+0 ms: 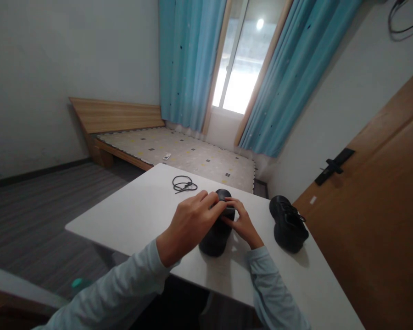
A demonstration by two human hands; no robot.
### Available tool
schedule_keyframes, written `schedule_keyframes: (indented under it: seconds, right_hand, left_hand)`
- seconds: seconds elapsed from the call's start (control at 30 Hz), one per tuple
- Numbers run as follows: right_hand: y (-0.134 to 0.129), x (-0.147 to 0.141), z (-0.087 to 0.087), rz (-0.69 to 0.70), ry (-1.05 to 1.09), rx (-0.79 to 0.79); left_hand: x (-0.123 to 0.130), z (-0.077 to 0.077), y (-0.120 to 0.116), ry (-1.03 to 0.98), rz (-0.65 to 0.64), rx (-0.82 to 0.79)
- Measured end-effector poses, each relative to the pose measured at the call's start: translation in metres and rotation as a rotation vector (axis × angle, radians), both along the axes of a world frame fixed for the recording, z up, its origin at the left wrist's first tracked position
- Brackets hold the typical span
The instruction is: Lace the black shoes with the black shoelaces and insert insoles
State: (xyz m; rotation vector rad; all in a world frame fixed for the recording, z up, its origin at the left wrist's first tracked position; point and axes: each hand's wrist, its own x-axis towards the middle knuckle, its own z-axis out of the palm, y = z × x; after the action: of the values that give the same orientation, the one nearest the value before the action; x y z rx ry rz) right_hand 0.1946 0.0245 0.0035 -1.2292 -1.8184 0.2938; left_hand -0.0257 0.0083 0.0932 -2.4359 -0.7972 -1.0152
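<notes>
A black shoe (214, 242) sits on the white table (134, 215) in front of me, its toe pointing away. My left hand (194, 220) reaches over the shoe from the left, its fingers pinched at the upper near the opening. From the right, my right hand (243, 224) grips the same part with thumb and fingers, close to the left fingertips. What exactly lies between the fingertips is too small to tell. Beyond my left hand a loose black shoelace (185, 184) lies coiled on the table.
Another black shoe (288, 224), with laces in it, stands near the table's right edge. A bed (199, 153) with a patterned mattress is behind the table, and a small white object (167, 156) lies on it. A wooden door (382, 220) is at right, blue curtains (192, 59) at the window.
</notes>
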Motion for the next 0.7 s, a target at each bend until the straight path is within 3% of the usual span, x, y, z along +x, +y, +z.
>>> schedule_keyframes:
  seconds: [0.17,0.37,0.7]
  right_hand:
    - [-0.006,-0.004,0.009,0.019,-0.023,0.021]
    - [-0.012,-0.009,0.017,0.14,0.058,0.004]
    - [-0.027,-0.019,0.041,0.251,0.093,0.016]
  left_hand:
    - [-0.014,-0.005,-0.008,-0.092,-0.024,0.042]
    - [-0.031,-0.008,-0.027,-0.159,-0.081,0.08]
    - [-0.058,0.002,-0.071,-0.14,-0.239,0.057]
